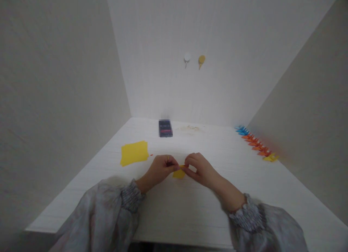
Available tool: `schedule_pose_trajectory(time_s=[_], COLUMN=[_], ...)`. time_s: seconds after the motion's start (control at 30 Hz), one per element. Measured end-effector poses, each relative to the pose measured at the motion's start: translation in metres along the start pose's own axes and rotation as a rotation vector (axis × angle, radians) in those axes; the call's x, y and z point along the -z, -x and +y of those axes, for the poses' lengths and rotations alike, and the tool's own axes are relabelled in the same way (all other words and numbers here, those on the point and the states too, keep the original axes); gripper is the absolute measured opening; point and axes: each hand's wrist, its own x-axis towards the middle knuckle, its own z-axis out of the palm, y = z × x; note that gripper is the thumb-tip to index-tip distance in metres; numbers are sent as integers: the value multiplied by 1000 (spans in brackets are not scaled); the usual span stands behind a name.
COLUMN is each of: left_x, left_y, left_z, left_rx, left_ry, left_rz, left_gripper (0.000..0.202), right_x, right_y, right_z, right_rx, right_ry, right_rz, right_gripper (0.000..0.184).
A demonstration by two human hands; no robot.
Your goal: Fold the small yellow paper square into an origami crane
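Note:
A small piece of folded yellow paper (178, 173) is between my two hands, above the middle of the white table. My left hand (164, 167) pinches its upper left edge with thumb and fingers; a ring shows on one finger. From the other side, my right hand (199, 168) grips the upper right edge between thumb and fingertips, with a gap showing inside the curled hand. The fingers partly cover the paper's top edge, so its exact folds cannot be made out.
Yellow paper sheets (134, 152) lie to the left, with a tiny red scrap (151, 155) beside them. A dark blurred rectangle (165, 128) is near the back wall. Folded paper figures (255, 143) in blue, orange and yellow line the right wall. Two hooks (201, 59) hang on the back wall.

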Motion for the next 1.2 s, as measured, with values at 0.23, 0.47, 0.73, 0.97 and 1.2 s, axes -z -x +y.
schedule_pose_trajectory(time_s=[0.23, 0.47, 0.73, 0.97, 1.2], left_x=[1, 1, 0, -1, -1], left_y=[-1, -1, -2, -2, -3], left_z=[2, 6, 6, 8, 5], left_rx=[42, 98, 83, 86, 62], left_ry=[33, 171, 198, 212, 240], left_rz=[-32, -28, 12, 45, 58], left_gripper=[14, 14, 18, 16, 17], right_x=[5, -4, -7, -4, -1], right_y=[1, 3, 0, 0, 0], right_z=[5, 10, 11, 10, 7], right_rx=[-40, -238, -350, -306, -286], right_ry=[-226, -499, -681, -669, -611], right_rz=[-58, 69, 105, 141, 173], right_gripper=[15, 13, 18, 15, 16])
